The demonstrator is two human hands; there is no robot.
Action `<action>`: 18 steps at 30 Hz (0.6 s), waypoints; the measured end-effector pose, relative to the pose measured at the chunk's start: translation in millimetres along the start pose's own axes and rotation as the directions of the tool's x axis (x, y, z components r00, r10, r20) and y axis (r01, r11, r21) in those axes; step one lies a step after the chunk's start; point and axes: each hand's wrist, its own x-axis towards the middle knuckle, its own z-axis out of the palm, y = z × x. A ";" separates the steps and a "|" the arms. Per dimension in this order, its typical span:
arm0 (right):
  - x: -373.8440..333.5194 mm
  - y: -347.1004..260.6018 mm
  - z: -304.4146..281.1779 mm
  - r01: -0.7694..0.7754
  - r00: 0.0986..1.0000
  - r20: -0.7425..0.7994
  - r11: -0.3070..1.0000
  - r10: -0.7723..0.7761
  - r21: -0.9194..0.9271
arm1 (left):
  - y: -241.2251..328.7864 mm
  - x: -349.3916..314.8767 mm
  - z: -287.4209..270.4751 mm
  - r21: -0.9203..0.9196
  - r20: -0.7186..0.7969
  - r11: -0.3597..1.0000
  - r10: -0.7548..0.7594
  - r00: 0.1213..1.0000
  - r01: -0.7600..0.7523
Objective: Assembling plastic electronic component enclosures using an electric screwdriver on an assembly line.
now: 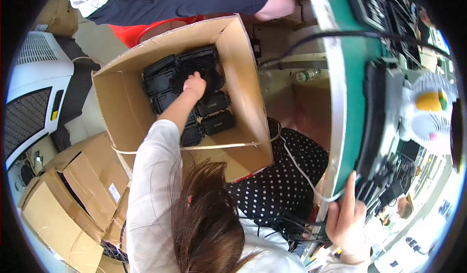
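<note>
My left hand [195, 84] reaches down into an open cardboard box [113, 98]. Its fingers are curled against a dark, soft-looking black mass [206, 67], and what they grip is hidden. Around it in the box lie several black plastic cases [218, 123], stacked in rows. My right hand [346, 227] rests at the edge of the green-topped table [349, 112], with the index finger stretched out beside a cable and the thumb apart. No object shows in that hand. A long black device [372, 112] lies on the table beyond the fingertip.
A white cable [296, 163] crosses the polka-dot fabric on my lap. Another person's leg [276, 1] and a red stool [129, 33] are behind the box. Cardboard cartons [87, 171] and a white machine [41, 73] stand left. A white fan [428, 107] stands on the table.
</note>
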 end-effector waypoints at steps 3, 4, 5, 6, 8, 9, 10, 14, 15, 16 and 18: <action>6.8 10.3 10.5 0.020 0.999 -0.030 0.997 -0.018 0.081 | -14.7 -23.9 -43.6 -0.056 0.043 0.983 -0.173 0.984 0.176; 9.2 9.3 10.9 0.033 0.997 -0.067 0.997 -0.028 0.068 | -17.0 -31.1 -61.8 -0.073 0.083 0.980 -0.179 0.980 0.185; 10.7 8.4 11.1 0.038 0.997 -0.075 0.997 -0.033 0.069 | -27.7 -37.4 -67.8 -0.080 0.011 0.987 -0.135 0.991 0.136; 12.4 8.1 11.5 0.048 0.994 -0.101 0.998 -0.044 0.041 | -27.9 -51.0 -88.0 -0.100 -0.045 0.995 -0.021 0.999 0.016; 17.9 9.6 15.4 0.104 0.983 -0.155 0.994 -0.098 0.030 | -27.7 -101.1 -132.2 -0.138 -0.258 0.976 0.126 0.958 -0.166; 17.3 8.9 14.4 0.093 0.982 -0.167 0.996 -0.089 0.017 | -19.7 -121.2 -153.8 -0.187 -0.298 0.955 0.166 0.940 -0.228; 18.3 10.0 15.8 0.115 0.976 -0.190 0.993 -0.110 0.015 | -18.8 -151.4 -176.7 -0.227 -0.335 0.936 0.184 0.924 -0.269; 22.5 26.5 15.3 0.206 0.954 -0.222 0.978 -0.204 -0.012 | -4.0 -277.2 -247.3 -0.245 -0.403 0.853 0.343 0.848 -0.461; 17.5 24.4 10.2 0.284 0.917 -0.305 0.958 -0.257 0.047 | 4.0 -311.3 -261.2 -0.230 -0.391 0.857 0.353 0.850 -0.461; 11.8 20.5 4.3 0.356 0.874 -0.387 0.929 -0.295 0.096 | 17.6 -338.0 -272.5 -0.243 -0.363 0.853 0.362 0.859 -0.462; -2.2 0.8 -20.0 0.613 0.682 -0.553 0.786 -0.478 0.076 | 44.3 -398.3 -287.7 -0.119 -0.315 0.879 0.407 0.857 -0.462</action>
